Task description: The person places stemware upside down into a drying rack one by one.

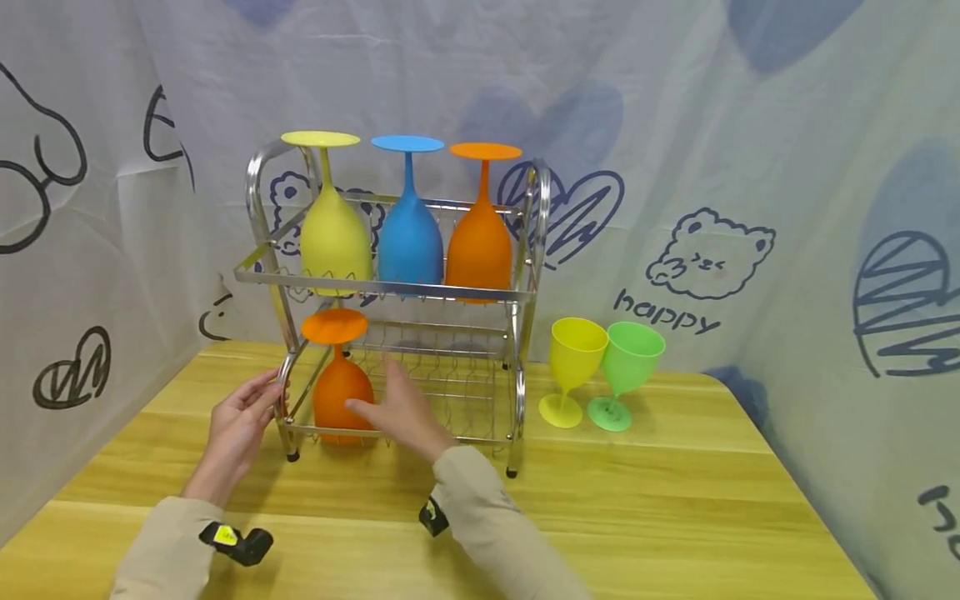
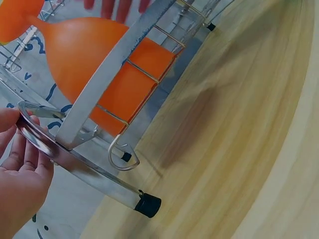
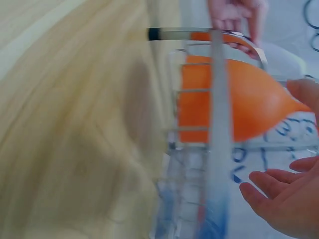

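Note:
A two-tier metal dish rack [image 1: 390, 288] stands on the wooden table. My left hand [image 1: 236, 429] holds the curved tube at its lower left front, thumb on one side and fingers on the other in the left wrist view. An orange goblet [image 1: 341, 392] sits upside down at the left end of the lower tier. Just right of it is my right hand [image 1: 408, 414], fingers extended and thumb apart, holding nothing. In the right wrist view the thumb lies close to the goblet's stem. The upper tier bears inverted yellow [image 1: 335, 237], blue [image 1: 410, 237] and orange [image 1: 480, 246] goblets.
Right of the rack, a yellow goblet [image 1: 577, 354] and a green goblet [image 1: 632, 358] stand upright side by side on the table [image 1: 675, 492]. A white printed cloth [image 1: 697, 142] hangs behind and at both sides.

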Action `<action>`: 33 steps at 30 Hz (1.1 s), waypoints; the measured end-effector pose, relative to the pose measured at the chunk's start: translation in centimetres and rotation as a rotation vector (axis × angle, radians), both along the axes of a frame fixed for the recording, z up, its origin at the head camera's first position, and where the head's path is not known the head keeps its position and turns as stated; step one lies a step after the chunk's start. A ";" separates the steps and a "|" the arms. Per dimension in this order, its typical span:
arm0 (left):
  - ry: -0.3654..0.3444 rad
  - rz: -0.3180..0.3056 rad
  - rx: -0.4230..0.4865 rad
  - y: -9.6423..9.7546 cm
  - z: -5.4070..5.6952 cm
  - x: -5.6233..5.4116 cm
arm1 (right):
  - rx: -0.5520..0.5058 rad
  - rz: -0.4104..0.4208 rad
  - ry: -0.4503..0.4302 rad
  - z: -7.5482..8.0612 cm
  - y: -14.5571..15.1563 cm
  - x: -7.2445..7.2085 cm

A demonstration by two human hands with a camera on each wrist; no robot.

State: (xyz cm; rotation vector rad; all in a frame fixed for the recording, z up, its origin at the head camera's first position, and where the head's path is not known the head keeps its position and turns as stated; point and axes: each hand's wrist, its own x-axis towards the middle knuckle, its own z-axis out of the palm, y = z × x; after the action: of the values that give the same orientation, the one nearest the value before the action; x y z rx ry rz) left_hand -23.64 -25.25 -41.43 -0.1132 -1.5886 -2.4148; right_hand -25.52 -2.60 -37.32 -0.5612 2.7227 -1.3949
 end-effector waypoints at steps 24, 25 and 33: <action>0.197 0.394 -0.644 3.3 3.3 2.5 | -0.182 0.028 0.510 3.1 13.2 2.8; 0.220 0.388 -0.648 3.6 3.4 2.7 | -0.197 0.002 0.530 3.2 13.8 2.8; 0.355 0.328 -0.655 6.0 3.5 4.1 | -0.184 -0.205 0.649 3.6 19.1 2.5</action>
State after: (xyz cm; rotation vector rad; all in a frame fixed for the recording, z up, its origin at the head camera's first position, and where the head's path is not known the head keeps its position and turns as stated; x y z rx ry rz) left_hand -19.51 -19.22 -37.89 -0.3434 -1.9607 -1.4681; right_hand -23.07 16.48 -33.72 -0.9058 3.2341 -1.7852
